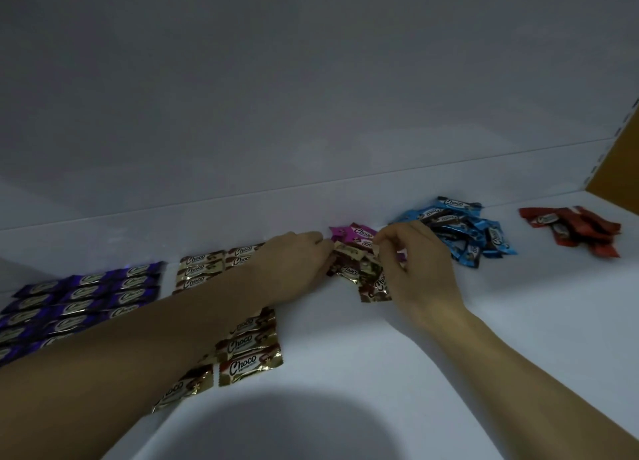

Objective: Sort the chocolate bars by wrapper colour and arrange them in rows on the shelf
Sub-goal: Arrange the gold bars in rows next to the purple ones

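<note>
Right grip [415, 262] on gold bars [366, 280]

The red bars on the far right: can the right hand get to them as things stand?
Probably yes. The red bars lie uncovered on the shelf past the blue bars, with bare shelf in front; the right hand, though, is pinching a gold bar.

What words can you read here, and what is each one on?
"Choco": gold bars, clearest on the nearest ones.
"Choco": pink bar.
"Choco": blue bars.
"Choco": purple bars, faint.
Red bars: logo too blurred to read.
Small print under each logo: too small to read.
</note>
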Motion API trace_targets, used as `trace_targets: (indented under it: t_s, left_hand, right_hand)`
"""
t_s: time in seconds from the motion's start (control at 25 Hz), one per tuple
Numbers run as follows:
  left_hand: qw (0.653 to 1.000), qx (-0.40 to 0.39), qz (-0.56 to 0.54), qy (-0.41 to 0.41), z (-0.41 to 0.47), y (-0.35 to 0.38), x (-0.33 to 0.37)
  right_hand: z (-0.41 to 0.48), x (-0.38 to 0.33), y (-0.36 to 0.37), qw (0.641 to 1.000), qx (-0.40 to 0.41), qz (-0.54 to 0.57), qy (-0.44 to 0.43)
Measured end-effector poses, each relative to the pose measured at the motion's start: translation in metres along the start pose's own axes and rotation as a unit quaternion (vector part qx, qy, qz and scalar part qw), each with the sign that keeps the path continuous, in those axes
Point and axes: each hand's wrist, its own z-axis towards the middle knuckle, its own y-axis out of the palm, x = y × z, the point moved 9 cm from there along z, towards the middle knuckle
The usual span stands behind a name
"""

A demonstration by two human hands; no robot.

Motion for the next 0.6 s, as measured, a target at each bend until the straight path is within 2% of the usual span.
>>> trace_targets:
  t_s: [0.08,0.2,0.28,0.36,0.44,0.52,0.6]
  left_hand:
    - [0.998,0.034,-0.054,0.007,0.002,-0.015,-0.006]
    - [0.986,0.127,-0.112,0.007,0.000,-0.048,-0.017]
    - [0.970,0.153,-0.180,-0.054,-0.007,-0.067,-0.030]
    - [0.932,0.169,-0.286,-0.147,-0.021,-0.083,-0.043]
    - [0.863,0.165,-0.422,-0.224,-0.039,-0.086,-0.048]
    - [0.753,0.143,-0.580,-0.276,-0.060,-0.081,-0.044]
    - [0.672,0.119,-0.669,-0.295,-0.085,-0.079,-0.037]
  right_hand:
    - [0.001,0.005,-0.007,0.999,0.031,0.003,0.009]
    - [0.001,0.008,-0.013,0.998,0.056,0.010,0.014]
    - [-0.001,0.005,-0.017,0.997,0.062,0.026,0.022]
    - [-0.002,0.002,-0.020,0.997,0.065,0.044,0.027]
    - [-0.004,-0.004,-0.022,0.997,0.068,0.040,0.015]
    - [-0.006,-0.012,-0.021,0.997,0.061,0.046,0.011]
    - [-0.010,-0.030,-0.017,0.997,0.040,0.059,0.000]
